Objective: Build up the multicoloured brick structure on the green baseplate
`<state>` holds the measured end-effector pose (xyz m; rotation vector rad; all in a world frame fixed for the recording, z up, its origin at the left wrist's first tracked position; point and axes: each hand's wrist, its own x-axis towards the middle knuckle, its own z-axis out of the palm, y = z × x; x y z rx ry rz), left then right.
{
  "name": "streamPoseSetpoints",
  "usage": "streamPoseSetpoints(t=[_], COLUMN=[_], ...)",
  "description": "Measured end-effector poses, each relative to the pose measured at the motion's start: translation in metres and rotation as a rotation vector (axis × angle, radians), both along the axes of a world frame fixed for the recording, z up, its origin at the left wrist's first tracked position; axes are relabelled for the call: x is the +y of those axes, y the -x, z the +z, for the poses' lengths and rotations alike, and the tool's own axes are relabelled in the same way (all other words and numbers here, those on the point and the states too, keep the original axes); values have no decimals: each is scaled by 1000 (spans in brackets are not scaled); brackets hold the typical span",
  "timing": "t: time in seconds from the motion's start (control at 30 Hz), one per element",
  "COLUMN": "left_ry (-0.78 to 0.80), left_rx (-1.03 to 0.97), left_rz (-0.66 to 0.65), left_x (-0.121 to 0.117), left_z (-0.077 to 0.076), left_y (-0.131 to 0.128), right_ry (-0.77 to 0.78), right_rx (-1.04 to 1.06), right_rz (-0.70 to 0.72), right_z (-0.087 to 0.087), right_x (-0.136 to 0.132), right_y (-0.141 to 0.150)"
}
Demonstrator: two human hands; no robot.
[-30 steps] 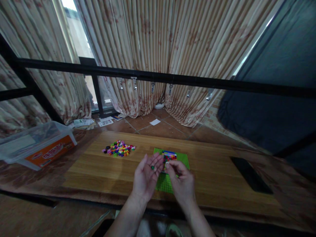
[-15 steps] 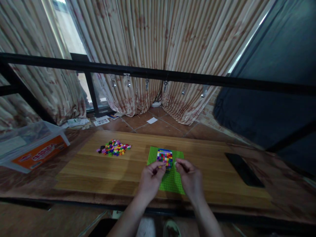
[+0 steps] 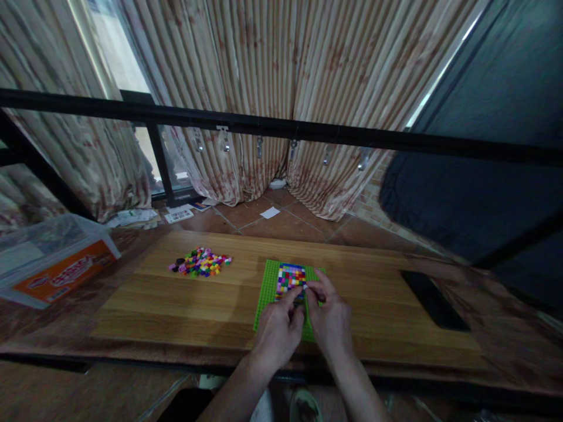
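Hands point(image 3: 278, 331) point(image 3: 331, 322) over studded green baseplate point(image 3: 265, 288): right pinching small white brick point(image 3: 305, 286), left's hold unclear

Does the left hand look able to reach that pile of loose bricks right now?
Probably yes: the brick pile lies farther left on the tabletop, and nothing visible stands between it and the left hand, which would first have to leave the green baseplate.
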<state>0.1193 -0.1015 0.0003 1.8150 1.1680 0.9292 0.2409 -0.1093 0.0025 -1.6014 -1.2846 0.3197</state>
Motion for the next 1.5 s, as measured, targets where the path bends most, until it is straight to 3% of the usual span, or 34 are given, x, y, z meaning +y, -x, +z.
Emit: streamPoseSetpoints(t=[0.6,0.9,1.5], left_ry=[-33,-53,-32], left_rx=[134,110,134], left_rz=[1,-3,3], left_x=[-2,-2,-1], left_z=[4,2,1], left_y=[-4,-4,-4], right_ry=[-2,34,16], right_rx=[343,714,834], right_rz=[-16,-45,-44], right_z=[-3,-11,-5], right_x=[7,19,17], right_y=[-2,-8,-3])
